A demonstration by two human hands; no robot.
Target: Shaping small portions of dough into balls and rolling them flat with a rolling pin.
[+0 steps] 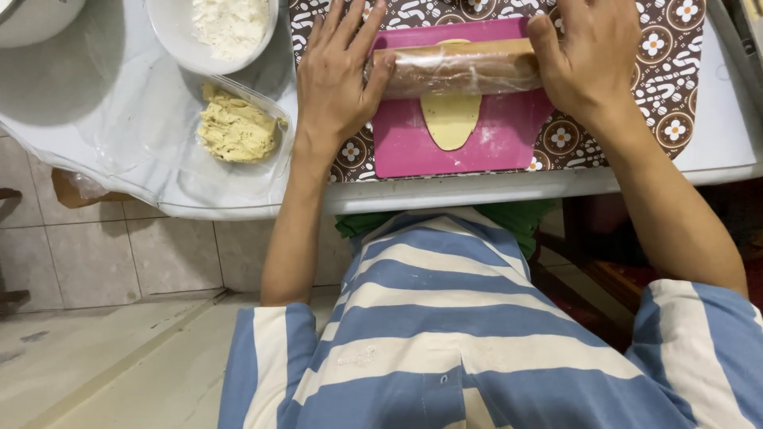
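At upper centre of the frame, both hands press flat on a plastic-wrapped rolling pin: left hand with fingers spread and the thumb side against the pin's left end, right hand draped over its right end. Neither hand is curled shut around it; palms bear down, open. Pin lies crosswise on a strip of pale yellow dough, whose rounded lower end shows below the pin, a sliver above it. Dough sits on a pink plastic mat, lightly dusted, over a brown patterned cloth on the white table.

Left of the mat: clear tub of crumbly yellow dough, above it a white bowl of flour.

Risks, as judged: uneven palm pressure could roll the strip lopsided or tear it thin. The mat's lower edge sits near the table edge, so a hard push or pull might slide mat and cloth. The wrap on the pin looks wrinkled and may crease the dough. Scant flour, so sticking is possible.
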